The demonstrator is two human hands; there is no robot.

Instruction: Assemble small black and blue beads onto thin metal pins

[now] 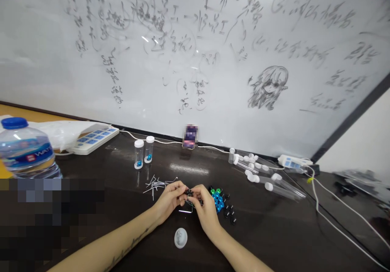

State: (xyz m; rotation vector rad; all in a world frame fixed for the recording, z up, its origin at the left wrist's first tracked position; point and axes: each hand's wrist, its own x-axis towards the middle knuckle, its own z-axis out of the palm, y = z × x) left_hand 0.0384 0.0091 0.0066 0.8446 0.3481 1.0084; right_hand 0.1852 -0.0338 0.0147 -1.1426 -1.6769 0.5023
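Above the dark table, my left hand and my right hand meet at the fingertips. Between them is a small black part, pinched from both sides and partly covered by the fingers. A thin L-shaped metal key lies under the hands. More bent metal keys are heaped left of them. Just right of my right hand sit several blue parts, a few green parts and black knob-like pieces with pale stems. A white round cap nearer me holds small shiny bits.
Two clear tubes with white caps stand upright at back left, blue pieces inside. Loose clear tubes and white caps lie at right. A water bottle, power strips, cables and a propped phone line the whiteboard.
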